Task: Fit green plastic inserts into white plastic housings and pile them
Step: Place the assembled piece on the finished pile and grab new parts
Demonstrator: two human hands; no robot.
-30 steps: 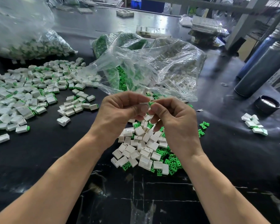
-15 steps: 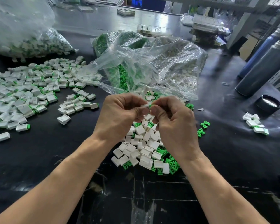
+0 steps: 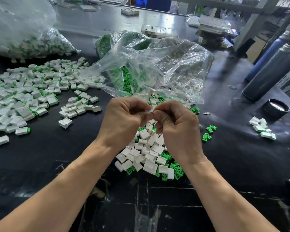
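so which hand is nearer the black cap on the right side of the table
Right. The right hand lies between the black cap and the left hand, which sits farther off, beyond it.

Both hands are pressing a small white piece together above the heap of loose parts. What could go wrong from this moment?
1. The left hand and right hand pinch the white housing only at the fingertips. This grip looks small, so the piece might slip and fall into the unassembled heap below.
2. The hands hide the insert, so whether it sits straight cannot be seen; pressing it crooked could jam it.
3. The finished pile lies close to loose parts, so they could mix.
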